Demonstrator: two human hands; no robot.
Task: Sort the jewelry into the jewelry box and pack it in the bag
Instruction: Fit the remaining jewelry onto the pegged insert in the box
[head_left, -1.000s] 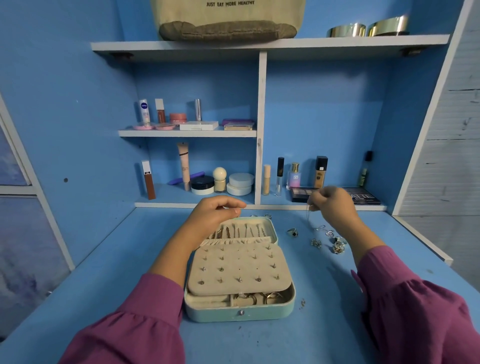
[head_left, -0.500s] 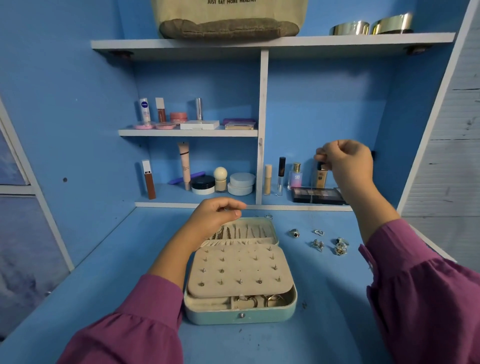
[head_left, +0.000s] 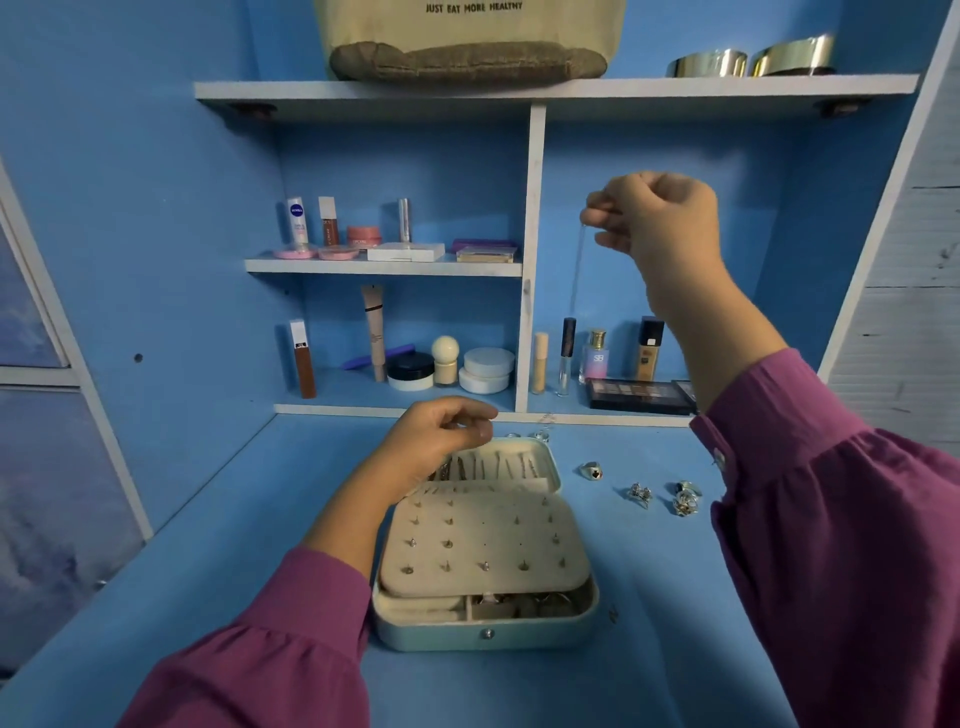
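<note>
- Head view, right hand (head_left: 657, 218): raised in front of the shelves, fingers curled, thumb and forefinger pinching the top of a fine chain (head_left: 579, 270), which hangs straight down as a faint thin line; its lower end is too faint to follow.
- Head view, left hand (head_left: 441, 434): fingers curled over the far end of the jewelry box (head_left: 483, 545); it appears to pinch something small, perhaps the chain's other end, but this cannot be told.
- Head view, jewelry box: open on the blue worktop (head_left: 208, 571), a cream stud panel covering most of it, pieces visible in the front compartments.
- Head view, loose rings (head_left: 641, 491): several lie on the worktop just right of the box, apart from each other.
- Head view, bag (head_left: 470, 39): stands on the top shelf, well above the box.
- Handling, as a judgement: the chain is very light, limp and prone to tangling or snagging; it is best held near its ends and kept hanging until lowered onto a hook.
</note>
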